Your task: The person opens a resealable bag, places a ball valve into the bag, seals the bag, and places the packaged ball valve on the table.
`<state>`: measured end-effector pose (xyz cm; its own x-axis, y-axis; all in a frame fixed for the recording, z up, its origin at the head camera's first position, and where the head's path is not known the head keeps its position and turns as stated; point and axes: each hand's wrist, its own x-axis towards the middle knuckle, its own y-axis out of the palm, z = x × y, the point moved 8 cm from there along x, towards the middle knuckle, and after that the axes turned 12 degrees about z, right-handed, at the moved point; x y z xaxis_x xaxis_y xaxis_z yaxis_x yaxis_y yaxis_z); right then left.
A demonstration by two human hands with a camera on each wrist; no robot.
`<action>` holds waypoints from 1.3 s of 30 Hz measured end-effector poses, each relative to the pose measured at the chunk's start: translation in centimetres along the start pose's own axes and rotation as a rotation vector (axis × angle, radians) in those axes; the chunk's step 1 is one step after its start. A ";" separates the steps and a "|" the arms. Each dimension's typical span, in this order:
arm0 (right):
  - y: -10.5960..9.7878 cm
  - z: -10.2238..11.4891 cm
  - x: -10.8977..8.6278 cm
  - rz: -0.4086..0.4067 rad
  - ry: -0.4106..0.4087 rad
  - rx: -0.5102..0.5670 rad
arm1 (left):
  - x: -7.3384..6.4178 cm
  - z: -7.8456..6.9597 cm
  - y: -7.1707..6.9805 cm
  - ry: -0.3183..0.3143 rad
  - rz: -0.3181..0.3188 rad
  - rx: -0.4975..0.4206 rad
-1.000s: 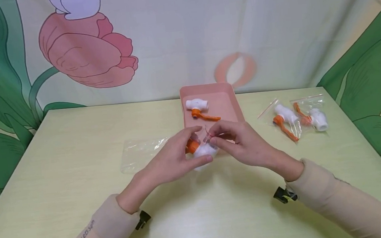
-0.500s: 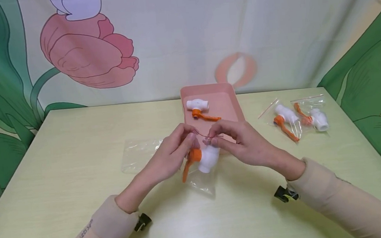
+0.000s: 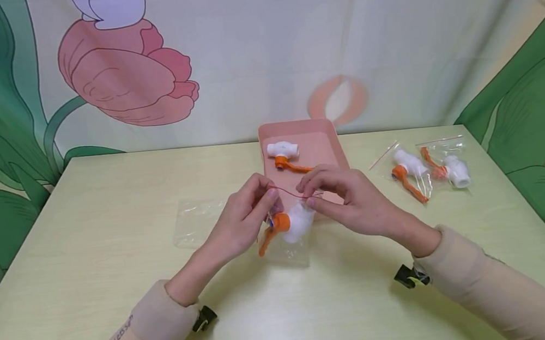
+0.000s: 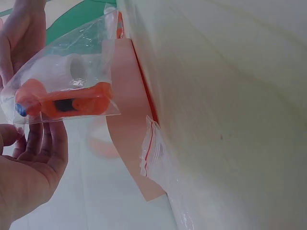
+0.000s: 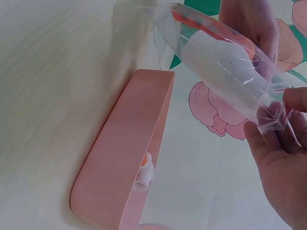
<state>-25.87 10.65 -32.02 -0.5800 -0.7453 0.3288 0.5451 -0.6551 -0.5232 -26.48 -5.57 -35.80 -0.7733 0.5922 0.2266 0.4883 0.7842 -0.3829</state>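
Note:
Above the table's middle hangs a clear zip bag (image 3: 288,257) with a white plastic ball valve (image 3: 299,225) inside, its orange lever (image 3: 267,241) pointing down to the left. My left hand (image 3: 237,217) pinches the bag's red-lined top edge (image 3: 285,190) at one end. Thumb and fingers of my right hand (image 3: 354,200) pinch that edge at the other end. In the left wrist view the bagged valve's orange lever (image 4: 76,101) faces the camera. The right wrist view shows the white body (image 5: 220,64) through the plastic. Whether the bag's mouth is parted, I cannot tell.
Behind the hands stands a pink tray (image 3: 321,146) with an unbagged white valve (image 3: 282,150) in it. A flat clear bag (image 3: 196,221) lies to the left. Two bagged valves, one (image 3: 409,163) beside another (image 3: 456,170), lie at the right.
My left hand has gone from spread fingers around the bagged valve to pinching the bag's top edge. The red-lined edge now stretches between both hands, and the bag hangs below them.

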 end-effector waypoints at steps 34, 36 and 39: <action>-1.5 -2.8 -1.2 -0.150 0.190 0.111 | -0.2 -2.2 -1.1 0.057 -0.120 0.086; -1.6 -3.1 -1.4 -0.156 0.227 0.115 | -0.1 -2.2 -1.2 0.071 -0.140 0.053; -1.6 -3.3 -1.6 -0.167 0.244 0.158 | 0.0 -2.2 -1.3 0.078 -0.162 0.013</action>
<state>-27.87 13.29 -34.32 -0.7866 -0.5870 0.1918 0.5064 -0.7909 -0.3436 -26.20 -6.20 -33.33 -0.8077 0.4711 0.3545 0.3541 0.8684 -0.3472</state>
